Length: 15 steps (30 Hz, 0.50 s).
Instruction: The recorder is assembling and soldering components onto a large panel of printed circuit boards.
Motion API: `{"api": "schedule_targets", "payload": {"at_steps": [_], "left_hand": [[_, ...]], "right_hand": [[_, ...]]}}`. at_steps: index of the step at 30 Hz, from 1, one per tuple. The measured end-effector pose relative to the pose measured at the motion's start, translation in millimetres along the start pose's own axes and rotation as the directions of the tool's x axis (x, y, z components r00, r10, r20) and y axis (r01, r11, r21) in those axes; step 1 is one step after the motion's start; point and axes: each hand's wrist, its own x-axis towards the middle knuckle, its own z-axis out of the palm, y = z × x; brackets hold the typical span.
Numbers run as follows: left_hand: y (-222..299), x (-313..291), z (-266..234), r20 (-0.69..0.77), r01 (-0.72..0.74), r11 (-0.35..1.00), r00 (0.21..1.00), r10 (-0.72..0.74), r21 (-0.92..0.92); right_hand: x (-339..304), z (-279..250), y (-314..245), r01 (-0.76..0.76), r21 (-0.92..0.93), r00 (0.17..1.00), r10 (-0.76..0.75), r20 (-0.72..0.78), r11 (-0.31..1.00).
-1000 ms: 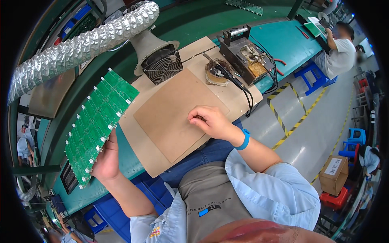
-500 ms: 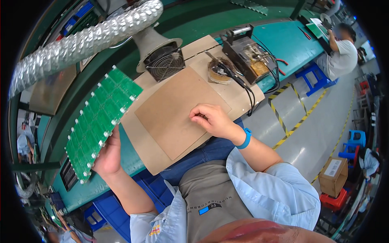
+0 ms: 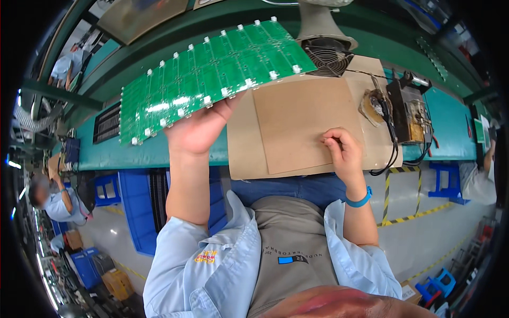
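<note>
My left hand [image 3: 200, 127] is raised at the left, palm up, with its fingers under the near edge of a large green circuit board panel [image 3: 212, 71]. The panel is tilted, and small white connectors line its two long edges. Part of my left fingers is hidden beneath it. My right hand [image 3: 344, 151], with a blue band [image 3: 359, 197] on its wrist, is loosely closed over the right part of a brown board [image 3: 302, 122]. Nothing shows between its curled fingers. The brown board lies on a larger sheet of tan cardboard [image 3: 244, 153].
A fan [image 3: 327, 61] under a duct hood stands behind the cardboard. To the right are a pot of solder-like residue [image 3: 374, 107], a soldering machine [image 3: 413, 111] and black cables [image 3: 393, 153]. A black slotted rack [image 3: 107, 123] lies left; blue bins [image 3: 138, 212] are below the bench.
The view has swung left, so the bench now runs level across it. The panel has turned from steep to nearly lengthwise, still in my left hand. My right hand stays closed over the brown board.
</note>
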Motion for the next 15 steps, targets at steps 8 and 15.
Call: {"api": "schedule_targets", "payload": {"at_steps": [8,15], "left_hand": [[-1.2,-0.7,-4.3,0.027,0.029,1.000,0.999,-0.029,-0.011],[-2.7,-2.8,-5.1,-0.007,0.020,0.998,1.000,-0.020,-0.052]], "right_hand": [[-0.7,2.5,3.0,0.014,0.032,1.000,-0.014,-0.011,0.999],[-2.0,0.1,3.2,0.002,-0.018,1.000,-0.002,0.009,1.000]]}}
